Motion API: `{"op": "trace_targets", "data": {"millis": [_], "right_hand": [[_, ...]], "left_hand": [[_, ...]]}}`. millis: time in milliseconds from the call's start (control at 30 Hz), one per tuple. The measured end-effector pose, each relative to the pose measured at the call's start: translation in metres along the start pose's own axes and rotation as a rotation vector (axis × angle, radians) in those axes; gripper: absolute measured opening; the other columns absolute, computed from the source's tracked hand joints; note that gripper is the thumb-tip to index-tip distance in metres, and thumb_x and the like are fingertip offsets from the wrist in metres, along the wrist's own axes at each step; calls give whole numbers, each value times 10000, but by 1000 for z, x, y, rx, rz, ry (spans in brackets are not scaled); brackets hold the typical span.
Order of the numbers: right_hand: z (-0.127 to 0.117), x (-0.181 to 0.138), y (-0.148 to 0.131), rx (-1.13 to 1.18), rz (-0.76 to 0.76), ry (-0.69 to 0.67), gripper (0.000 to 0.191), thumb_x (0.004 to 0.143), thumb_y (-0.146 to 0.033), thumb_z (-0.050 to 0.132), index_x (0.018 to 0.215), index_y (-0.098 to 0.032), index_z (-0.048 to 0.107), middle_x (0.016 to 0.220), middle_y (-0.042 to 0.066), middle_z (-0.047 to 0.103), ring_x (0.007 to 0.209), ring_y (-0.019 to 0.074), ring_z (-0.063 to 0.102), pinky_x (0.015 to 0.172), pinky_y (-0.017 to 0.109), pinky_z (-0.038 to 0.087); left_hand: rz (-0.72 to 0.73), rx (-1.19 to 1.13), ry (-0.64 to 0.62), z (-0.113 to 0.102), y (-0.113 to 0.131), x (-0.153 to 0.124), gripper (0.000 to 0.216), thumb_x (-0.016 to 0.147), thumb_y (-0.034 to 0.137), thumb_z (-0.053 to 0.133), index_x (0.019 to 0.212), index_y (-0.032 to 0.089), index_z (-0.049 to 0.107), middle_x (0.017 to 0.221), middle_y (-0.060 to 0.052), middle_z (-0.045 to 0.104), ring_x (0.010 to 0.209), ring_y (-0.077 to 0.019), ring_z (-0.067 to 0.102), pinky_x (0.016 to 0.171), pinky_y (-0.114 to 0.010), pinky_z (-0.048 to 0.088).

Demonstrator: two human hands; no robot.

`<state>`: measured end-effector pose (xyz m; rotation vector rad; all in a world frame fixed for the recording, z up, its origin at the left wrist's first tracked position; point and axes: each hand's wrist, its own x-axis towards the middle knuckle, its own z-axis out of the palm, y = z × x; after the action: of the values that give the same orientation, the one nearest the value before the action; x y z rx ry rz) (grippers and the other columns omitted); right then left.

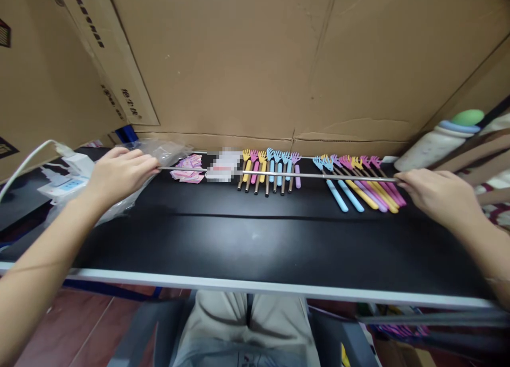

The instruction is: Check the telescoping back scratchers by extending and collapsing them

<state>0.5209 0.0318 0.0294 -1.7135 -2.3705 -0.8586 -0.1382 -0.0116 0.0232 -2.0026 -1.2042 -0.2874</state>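
Observation:
Stretched out level above the black table is a long telescoping metal rod (295,175), thinner toward its left end. My left hand (123,173) is closed around the left end and my right hand (438,197) around the right end; both tips are hidden by the fingers. Behind and below the rod lies a row of short back scratchers (272,170) with yellow, pink, blue and purple claw heads. Farther right, longer-looking back scratchers (358,189) lie slanted side by side, close to my right hand. Pink printed cards (188,169) are piled right of my left hand.
Cardboard walls (239,64) enclose the table's back and left. Clear plastic bags (167,152) and a white power strip (66,186) with a cable sit at left. A white bottle (438,141) leans at back right. The pale table edge (255,287) runs above my lap.

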Motion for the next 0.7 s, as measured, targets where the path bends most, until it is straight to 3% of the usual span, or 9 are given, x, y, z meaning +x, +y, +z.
{"op": "trace_targets", "data": {"millis": [267,433,500,600,700], "right_hand": [[7,-7,4,-10,-43,-28,254,904,-315,499,1051,-164,640,1001,175,695,874,229,627,764,317,401],[14,-10,1,-96,-31,-41,326,938,-252,357,1099,-142,618,1039,151,682,798,238,610,722,327,399],[10,-7,-4,-107,-28,-59,328,942,-247,355,1107,-129,613,1046,155,679,800,242,606,711,326,391],[-5,2,-29,-75,-45,-68,318,954,-242,360,1102,-129,617,1022,154,685,809,237,610,673,312,370],[-23,14,-78,13,-126,-4,309,984,-314,362,1046,-169,629,994,119,703,802,211,623,614,287,335]], "left_hand": [[94,83,-6,9,6,8,346,1020,346,278,879,212,564,780,-23,635,808,-179,518,804,-314,359],[104,148,-36,6,8,14,316,1011,324,338,882,202,599,778,-19,663,784,-168,536,795,-290,364],[130,183,13,5,6,17,305,1008,311,359,857,192,596,759,-13,667,760,-162,543,770,-283,369],[187,192,114,5,11,29,262,994,253,393,842,183,594,740,-7,672,730,-161,552,752,-283,380],[202,137,137,3,37,51,272,980,191,371,856,192,613,749,-10,679,722,-166,569,746,-292,390]]}}
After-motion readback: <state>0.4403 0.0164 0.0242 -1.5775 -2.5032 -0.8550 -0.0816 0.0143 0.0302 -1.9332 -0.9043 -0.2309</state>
